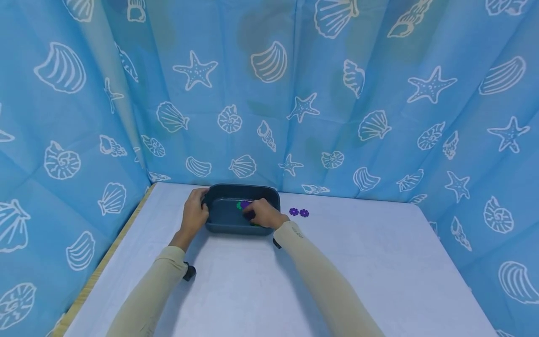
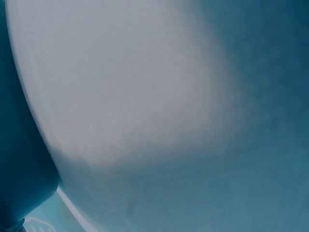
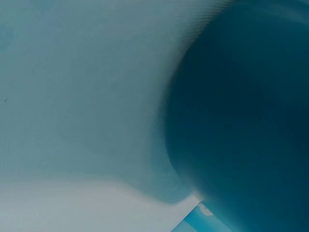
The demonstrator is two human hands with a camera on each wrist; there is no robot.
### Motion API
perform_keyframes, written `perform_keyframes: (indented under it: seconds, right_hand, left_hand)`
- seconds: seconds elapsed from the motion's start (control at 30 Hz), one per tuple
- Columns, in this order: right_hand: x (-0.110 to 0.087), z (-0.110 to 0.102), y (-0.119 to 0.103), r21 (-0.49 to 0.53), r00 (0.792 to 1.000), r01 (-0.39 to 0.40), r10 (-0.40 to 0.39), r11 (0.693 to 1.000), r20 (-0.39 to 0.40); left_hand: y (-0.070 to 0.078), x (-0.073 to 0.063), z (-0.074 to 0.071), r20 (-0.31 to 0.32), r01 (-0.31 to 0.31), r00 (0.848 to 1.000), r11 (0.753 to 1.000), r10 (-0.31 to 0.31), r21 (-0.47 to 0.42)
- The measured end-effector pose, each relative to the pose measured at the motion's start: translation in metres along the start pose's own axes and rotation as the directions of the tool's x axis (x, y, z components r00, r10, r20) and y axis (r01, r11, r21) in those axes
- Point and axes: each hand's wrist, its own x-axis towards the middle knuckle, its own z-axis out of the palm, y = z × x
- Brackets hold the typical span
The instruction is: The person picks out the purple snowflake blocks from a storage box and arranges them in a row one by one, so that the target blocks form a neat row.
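A dark blue-grey rectangular tub (image 1: pixel 236 229) stands near the back of the white table. At its left end my left hand (image 1: pixel 195 213) grips the rim, thumb over the near side. My right hand (image 1: pixel 266 214) reaches down into the tub from the right, fingers bent toward its floor. Right by those fingertips lie a purple piece (image 1: pixel 245 204) and a green piece (image 1: pixel 238 205); a bit of green also shows beneath the hand. I cannot tell whether the right fingers pinch a piece. In the right wrist view the tub's dark wall (image 3: pixel 241 111) fills the right side.
Two purple flower-shaped pieces (image 1: pixel 299 212) lie side by side on the white tablecloth (image 1: pixel 358 262), right of the tub. A blue curtain with shell prints (image 1: pixel 261 135) hangs behind and along both sides. The table's wooden edge (image 1: pixel 101 267) shows at left.
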Motion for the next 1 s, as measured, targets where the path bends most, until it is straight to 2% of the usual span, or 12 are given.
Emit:
perform_keyframes:
  seconds: [0.3, 0.6, 1.0]
  right_hand:
    - [0.002, 0.001, -0.001, -0.028, 1.0, -0.02, 0.02, 0.999, 0.02]
    - [0.006, -0.001, 0.001, -0.02, 1.0, 0.015, -0.015, 1.0, -0.026]
    - [0.012, 0.002, -0.001, -0.11, 0.999, -0.017, 0.02, 0.994, 0.027]
  left_hand:
    - [-0.001, -0.001, 0.0, 0.008, 0.006, 1.0, 1.0, -0.006, -0.003]
    - [0.001, 0.002, -0.001, 0.016, 0.035, 0.999, 0.999, -0.035, 0.005]
    - [0.001, 0.003, -0.001, 0.012, 0.042, 0.999, 0.999, -0.042, 0.009]
